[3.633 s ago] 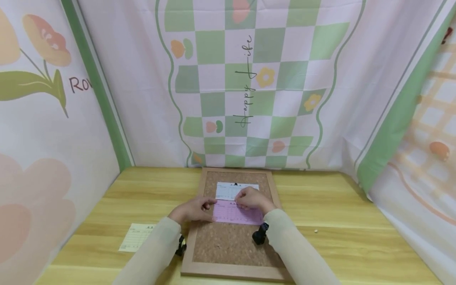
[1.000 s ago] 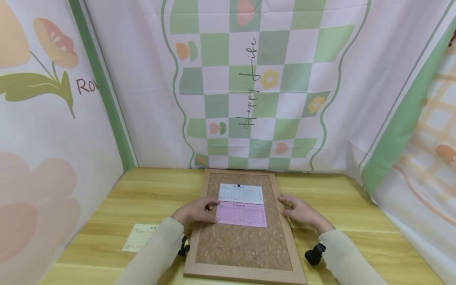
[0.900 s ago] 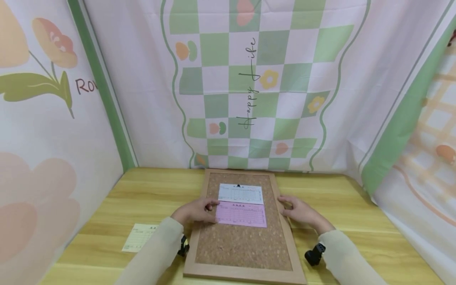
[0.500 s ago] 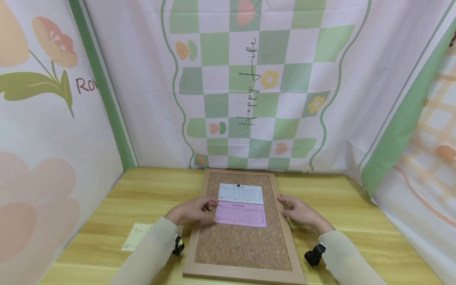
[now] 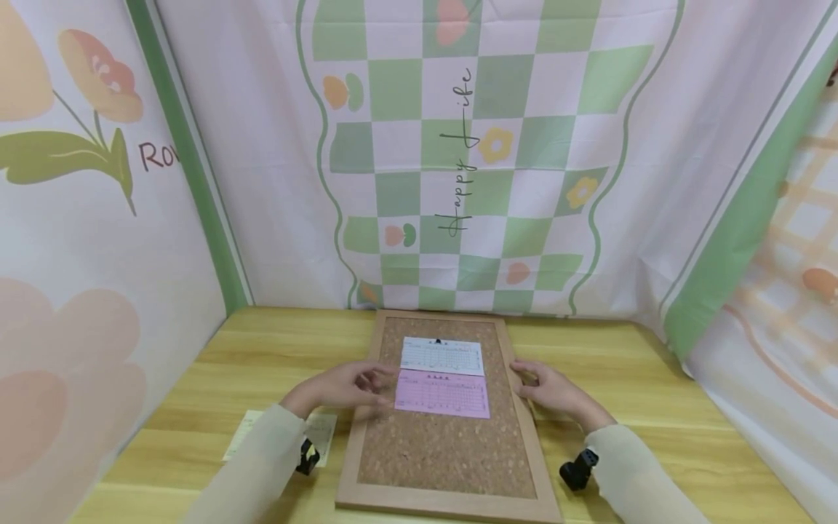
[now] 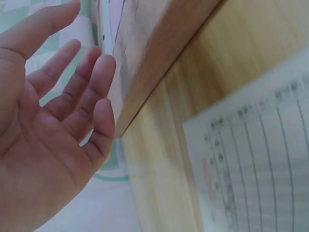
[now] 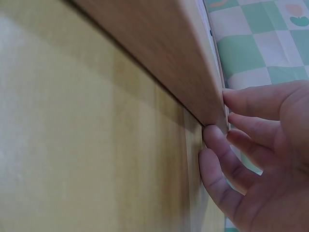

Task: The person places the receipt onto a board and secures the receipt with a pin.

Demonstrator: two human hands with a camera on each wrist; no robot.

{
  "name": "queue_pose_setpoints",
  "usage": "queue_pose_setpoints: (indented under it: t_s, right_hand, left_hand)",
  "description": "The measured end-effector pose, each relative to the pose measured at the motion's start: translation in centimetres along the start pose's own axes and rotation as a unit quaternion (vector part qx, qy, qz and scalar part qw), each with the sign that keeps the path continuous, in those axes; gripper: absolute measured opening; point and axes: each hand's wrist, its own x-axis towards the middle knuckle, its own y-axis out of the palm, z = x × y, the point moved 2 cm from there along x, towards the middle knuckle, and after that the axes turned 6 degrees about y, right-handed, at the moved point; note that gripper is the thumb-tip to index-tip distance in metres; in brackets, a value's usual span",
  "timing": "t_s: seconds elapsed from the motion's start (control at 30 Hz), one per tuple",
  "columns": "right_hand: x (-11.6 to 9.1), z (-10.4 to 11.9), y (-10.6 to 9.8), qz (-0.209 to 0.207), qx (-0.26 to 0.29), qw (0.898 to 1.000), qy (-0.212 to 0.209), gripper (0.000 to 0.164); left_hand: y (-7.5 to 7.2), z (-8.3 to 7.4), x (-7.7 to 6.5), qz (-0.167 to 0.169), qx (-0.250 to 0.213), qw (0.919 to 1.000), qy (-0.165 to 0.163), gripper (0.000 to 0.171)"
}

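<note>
A wood-framed cork board [image 5: 445, 458] lies on the table. On it, a pale blue printed slip [image 5: 441, 356] with a small black pin or clip at its top lies just above a pink printed slip [image 5: 441, 394]. My left hand [image 5: 340, 386] hovers over the board's left frame, its fingers loosely spread beside the pink slip and holding nothing. In the left wrist view its palm and relaxed fingers show. With relaxed fingers, my right hand [image 5: 553, 389] touches the right side of the wooden frame [image 7: 164, 53]; the thumb lies at the frame's upper edge.
A pale yellow printed slip [image 5: 321, 433] lies on the wooden table [image 5: 275, 349] left of the board, partly hidden by the left sleeve. Behind the table hangs a checked green-and-white curtain [image 5: 445, 182], with patterned cloth at both sides.
My right hand has gone from the two slips to the frame's right side, where it stays. My left hand has just let go of the pink slip and moved left.
</note>
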Motion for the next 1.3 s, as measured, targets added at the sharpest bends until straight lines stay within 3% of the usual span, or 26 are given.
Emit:
queue_pose_setpoints:
  t_s: [0.4, 0.77, 0.97, 1.3]
  right_hand:
    - [-0.1, -0.2, 0.0, 0.004, 0.01, 1.0, -0.003, 0.053]
    - [-0.1, -0.2, 0.0, 0.002, 0.012, 1.0, -0.003, 0.052]
    - [0.1, -0.5, 0.0, 0.007, 0.019, 1.0, -0.007, 0.053]
    - [-0.1, -0.4, 0.1, 0.008, 0.019, 1.0, -0.012, 0.053]
  left_hand:
    - [-2.7, 0.9, -4.5, 0.009, 0.002, 0.9999, -0.014, 0.052]
    - [-5.2, 2.5, -8.7, -0.019, 0.018, 0.9985, -0.048, 0.052]
    - [-6.0, 3.9, -11.1, -0.036, 0.004, 0.9977, -0.058, 0.051]
    - [-7.6, 5.3, -14.8, -0.044, 0.057, 0.9946, -0.075, 0.054]
